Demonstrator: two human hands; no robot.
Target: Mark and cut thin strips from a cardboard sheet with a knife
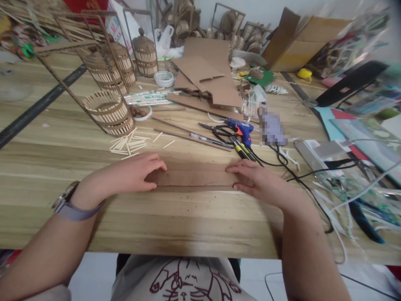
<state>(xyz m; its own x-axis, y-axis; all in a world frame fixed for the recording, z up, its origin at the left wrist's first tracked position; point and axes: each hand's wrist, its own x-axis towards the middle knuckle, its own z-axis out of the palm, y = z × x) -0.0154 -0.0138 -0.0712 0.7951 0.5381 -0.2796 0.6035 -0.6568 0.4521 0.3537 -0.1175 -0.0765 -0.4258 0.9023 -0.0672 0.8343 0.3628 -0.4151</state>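
Wooden worktop [188,228] carries assembled baskets [109,116] toward its far left corner. Near the front edge, left hand [134,173] and right hand [258,179] grip opposite ends of a cardboard strip [194,177], flat and unattached.

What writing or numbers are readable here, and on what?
None reads clearly.
White box: coloured characters, too blurred.
Tape roll: greenish marks, too small.
White bottle: green marks, too blurred.
Shirt: a line drawing, no readable words.
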